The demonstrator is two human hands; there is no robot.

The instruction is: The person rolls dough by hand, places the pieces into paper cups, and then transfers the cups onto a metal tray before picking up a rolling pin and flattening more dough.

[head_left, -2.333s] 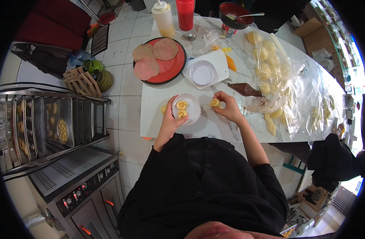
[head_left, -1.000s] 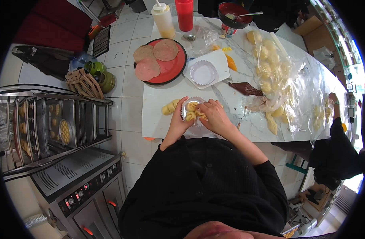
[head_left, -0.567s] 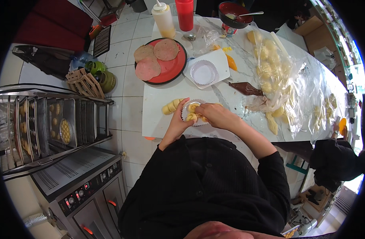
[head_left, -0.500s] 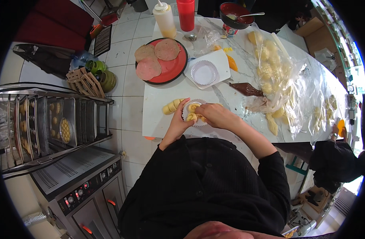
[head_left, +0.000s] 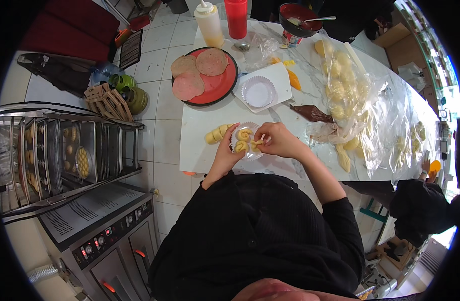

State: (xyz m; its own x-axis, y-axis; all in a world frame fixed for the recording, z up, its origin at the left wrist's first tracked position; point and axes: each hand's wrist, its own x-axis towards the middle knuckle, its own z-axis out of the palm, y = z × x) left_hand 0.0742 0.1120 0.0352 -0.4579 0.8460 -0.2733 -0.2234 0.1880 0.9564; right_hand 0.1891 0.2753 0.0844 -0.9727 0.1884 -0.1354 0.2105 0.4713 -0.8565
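Note:
A white fluted paper baking cup (head_left: 247,141) sits on the white table, holding a few rolled yellow dough pieces (head_left: 243,135). My left hand (head_left: 226,150) grips the cup's left rim. My right hand (head_left: 277,140) pinches a dough piece (head_left: 256,144) at the cup's right side. More cut dough rolls (head_left: 217,134) lie just left of the cup.
A red plate (head_left: 229,86) with round meat slices, an empty paper cup on a white board (head_left: 282,80), a brown piping bag (head_left: 311,113), plastic bags of dough (head_left: 340,85) and sauce bottles (head_left: 210,22) stand behind. A rack oven (head_left: 64,155) is at left. Another person (head_left: 420,200) works at right.
My right hand came in from the table to the cup with a dough piece. Both hands now stay at the cup, nearly still over the last second.

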